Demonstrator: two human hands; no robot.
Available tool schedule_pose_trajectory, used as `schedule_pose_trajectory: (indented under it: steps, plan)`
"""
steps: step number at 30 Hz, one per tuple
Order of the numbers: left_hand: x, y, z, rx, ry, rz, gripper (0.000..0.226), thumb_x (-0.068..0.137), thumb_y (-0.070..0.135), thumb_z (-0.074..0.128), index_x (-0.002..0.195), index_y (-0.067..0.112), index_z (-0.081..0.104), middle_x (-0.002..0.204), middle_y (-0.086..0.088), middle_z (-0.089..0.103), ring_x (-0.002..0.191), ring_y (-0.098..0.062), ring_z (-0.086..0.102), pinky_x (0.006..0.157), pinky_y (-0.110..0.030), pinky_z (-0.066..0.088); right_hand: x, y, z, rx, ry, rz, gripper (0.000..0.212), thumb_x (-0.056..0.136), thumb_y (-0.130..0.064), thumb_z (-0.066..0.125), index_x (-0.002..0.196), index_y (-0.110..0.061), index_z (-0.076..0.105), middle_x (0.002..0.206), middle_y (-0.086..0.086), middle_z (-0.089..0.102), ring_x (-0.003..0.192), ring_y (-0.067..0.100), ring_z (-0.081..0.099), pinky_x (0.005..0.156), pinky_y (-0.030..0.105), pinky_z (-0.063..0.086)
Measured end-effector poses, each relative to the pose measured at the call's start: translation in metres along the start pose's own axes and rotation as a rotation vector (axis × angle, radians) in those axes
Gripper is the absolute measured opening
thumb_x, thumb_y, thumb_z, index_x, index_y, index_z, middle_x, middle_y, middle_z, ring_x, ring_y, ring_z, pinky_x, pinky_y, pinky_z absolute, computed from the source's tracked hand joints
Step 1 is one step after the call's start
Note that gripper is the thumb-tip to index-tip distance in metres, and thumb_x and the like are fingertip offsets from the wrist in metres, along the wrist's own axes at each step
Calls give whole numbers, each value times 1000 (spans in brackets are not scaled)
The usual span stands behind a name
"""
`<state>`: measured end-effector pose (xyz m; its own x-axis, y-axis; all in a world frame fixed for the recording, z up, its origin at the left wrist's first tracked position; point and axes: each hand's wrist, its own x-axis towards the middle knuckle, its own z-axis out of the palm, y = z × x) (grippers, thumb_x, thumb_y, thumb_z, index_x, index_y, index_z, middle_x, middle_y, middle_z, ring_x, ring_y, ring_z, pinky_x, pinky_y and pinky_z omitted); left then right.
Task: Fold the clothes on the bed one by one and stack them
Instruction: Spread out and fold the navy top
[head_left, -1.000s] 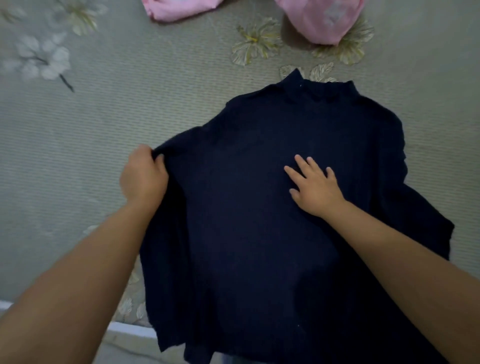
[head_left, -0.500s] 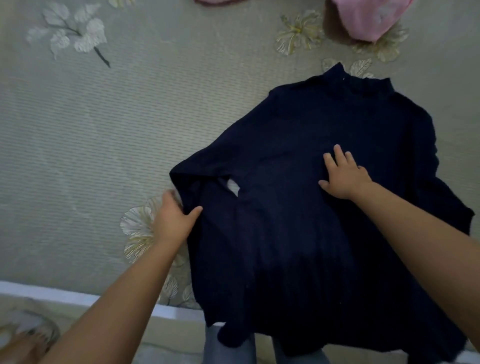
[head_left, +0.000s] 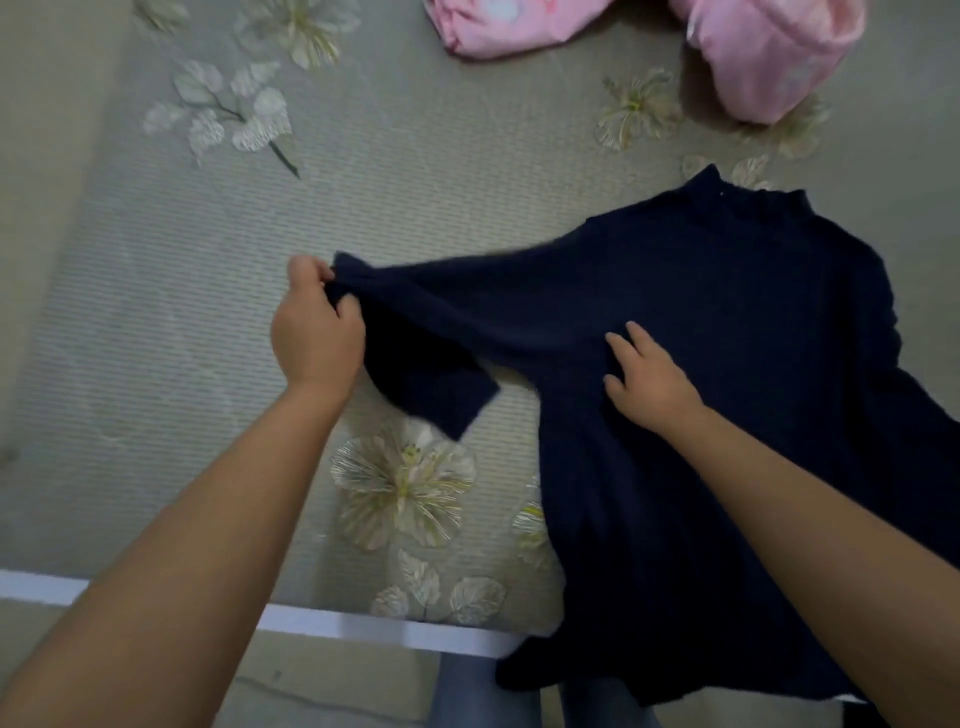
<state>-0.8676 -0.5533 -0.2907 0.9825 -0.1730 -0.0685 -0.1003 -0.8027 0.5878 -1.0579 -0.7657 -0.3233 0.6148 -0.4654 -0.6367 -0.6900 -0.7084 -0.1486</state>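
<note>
Two hands are working on one dark navy top (head_left: 727, 322), which is lying spread on the bed (head_left: 156, 338) toward the right side, its collar pointing away from the person and its hem hanging over the bed's near white edge (head_left: 363, 626). The left hand (head_left: 317, 332) is gripping the top's left sleeve (head_left: 441, 332) near its end, fingers and thumb curled round a bunch of the fabric, and is holding it stretched out sideways; the cuff end is folding back and drooping below the hand onto the bed. The right hand (head_left: 649, 379) is lying on the chest of the top with its fingers straight and slightly spread, pressing the cloth flat. Both forearms are reaching in from the bottom of the view. At the far edge, well apart from the top, two pink garments are lying crumpled: one (head_left: 514, 26) near the top centre, the other (head_left: 774, 52) at the top right. Blue-grey trouser legs (head_left: 483, 696) are showing below the bed's edge.
</note>
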Motion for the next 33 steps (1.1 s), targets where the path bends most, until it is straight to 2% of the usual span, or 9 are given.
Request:
schedule_pose_trajectory:
  steps: [2, 4, 6, 9, 15, 19, 23, 28, 33]
  plan:
    - [12, -7, -16, 107, -9, 183, 15, 81, 1, 50, 96, -4, 52, 92, -25, 57, 85, -38, 54, 70, -41, 35, -4, -6, 2, 38, 32, 9, 57, 98, -25, 39, 148, -14, 13, 156, 9, 1, 141, 27, 15, 111, 38, 25]
    - [7, -33, -16, 233, -119, 430, 8, 73, 4, 51, 78, -1, 51, 74, -23, 55, 66, -37, 56, 52, -38, 39, -7, -11, 9, 47, 7, 15, 58, 99, -26, 38, 148, -15, 10, 156, 8, -2, 142, 26, 11, 111, 38, 24]
    - [-12, -70, -8, 426, -258, 540, 12, 69, 7, 54, 80, 3, 51, 70, -20, 54, 58, -34, 56, 45, -32, 39, -8, -14, 20, 17, -60, 19, 59, 99, -29, 36, 148, -17, 5, 156, 8, -6, 143, 25, 4, 113, 38, 21]
    - [-40, -106, 7, 502, -496, 214, 27, 83, 6, 55, 109, 0, 57, 104, -20, 55, 96, -36, 53, 76, -41, 44, -8, -16, 31, -89, -121, 29, 61, 99, -33, 33, 148, -19, 0, 155, 8, -14, 143, 25, -7, 113, 40, 19]
    - [-13, -83, 12, -82, -218, -435, 44, 95, 30, 46, 125, -2, 44, 123, -20, 55, 113, -33, 51, 90, -36, 38, -2, -20, 29, -91, -160, 49, 64, 99, -34, 37, 148, -18, 0, 155, 9, -15, 143, 26, -9, 114, 39, 17]
    - [24, -71, 27, -97, -306, -516, 58, 89, 43, 55, 126, 0, 46, 124, -16, 55, 118, -31, 50, 93, -35, 40, 0, -20, 27, -131, -199, 50, 69, 97, -37, 39, 148, -17, -3, 154, 10, -17, 143, 28, -9, 115, 39, 16]
    - [39, -58, 37, -281, -337, -544, 22, 91, 23, 54, 96, 2, 60, 96, -10, 61, 106, -32, 57, 87, -35, 45, 1, -22, 24, -84, -232, 58, 71, 97, -39, 41, 148, -17, -3, 154, 9, -18, 143, 27, -10, 115, 38, 11]
    - [18, -17, 25, -385, -60, -331, 25, 95, 15, 47, 113, 0, 54, 109, -12, 59, 101, -21, 54, 84, -22, 39, -5, -9, 18, 248, -212, 54, 60, 97, -32, 42, 148, -16, 13, 156, 0, -7, 144, 17, -3, 114, 27, 6]
    - [-22, 67, 33, -431, 60, 97, 40, 89, -6, 44, 129, -7, 43, 131, -21, 45, 125, -26, 40, 97, -3, 15, -40, 34, 11, 403, -59, 151, 47, 98, -24, 41, 142, -11, 32, 154, 3, 19, 141, 17, 19, 112, 26, 15]
